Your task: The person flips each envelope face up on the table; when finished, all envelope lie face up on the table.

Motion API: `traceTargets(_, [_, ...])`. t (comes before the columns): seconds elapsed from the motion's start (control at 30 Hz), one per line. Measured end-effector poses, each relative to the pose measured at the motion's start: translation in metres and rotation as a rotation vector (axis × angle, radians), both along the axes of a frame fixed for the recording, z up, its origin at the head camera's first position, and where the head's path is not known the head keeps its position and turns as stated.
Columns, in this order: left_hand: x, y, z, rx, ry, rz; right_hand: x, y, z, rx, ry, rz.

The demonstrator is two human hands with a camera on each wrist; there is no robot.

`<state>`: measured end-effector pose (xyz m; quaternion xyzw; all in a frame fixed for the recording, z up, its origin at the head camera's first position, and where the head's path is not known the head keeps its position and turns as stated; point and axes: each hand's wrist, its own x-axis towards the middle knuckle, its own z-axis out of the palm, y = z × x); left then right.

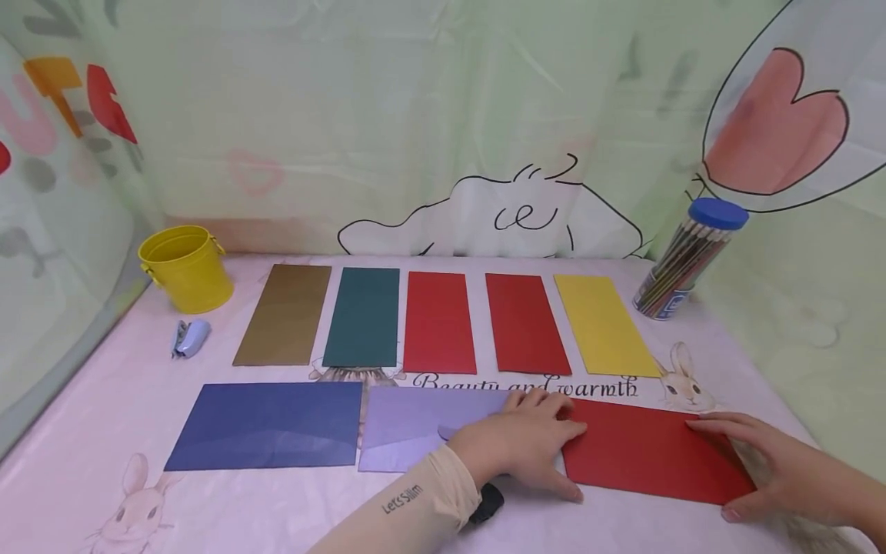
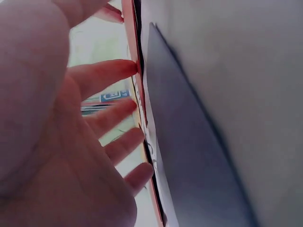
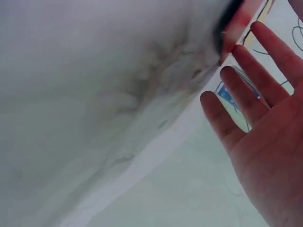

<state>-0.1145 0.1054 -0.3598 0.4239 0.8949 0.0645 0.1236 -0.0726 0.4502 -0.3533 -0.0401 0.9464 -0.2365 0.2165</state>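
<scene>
A red rectangular paper piece [image 1: 651, 450] lies flat at the front right. My left hand [image 1: 526, 442] touches its left edge, fingers spread, and overlaps the right part of a lavender envelope [image 1: 408, 415]. At the red piece's right end is my right hand [image 1: 789, 465], its fingertips at the upper edge and its thumb at the lower right corner. The left wrist view shows the left hand [image 2: 75, 156] with fairly straight fingers along the papers' edges. Seen from the right wrist, the right hand [image 3: 270, 123] has extended fingers. To the left lies a dark blue rectangle [image 1: 266, 427].
Behind stands a row of upright-oriented rectangles: brown [image 1: 284, 315], green [image 1: 363, 317], red [image 1: 439, 323], darker red [image 1: 527, 325] and yellow [image 1: 607, 325]. A yellow bucket [image 1: 187, 273] and a small light-blue stapler [image 1: 190, 338] are at left; a pencil tub [image 1: 685, 265] stands at right.
</scene>
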Motion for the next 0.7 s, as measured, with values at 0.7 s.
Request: traceTargets(0.7, [0.0001,0.0004,0.0017,-0.033,0.116,-0.025,0.0095,0.0043,-0.0002,0.085,0.075,0.033])
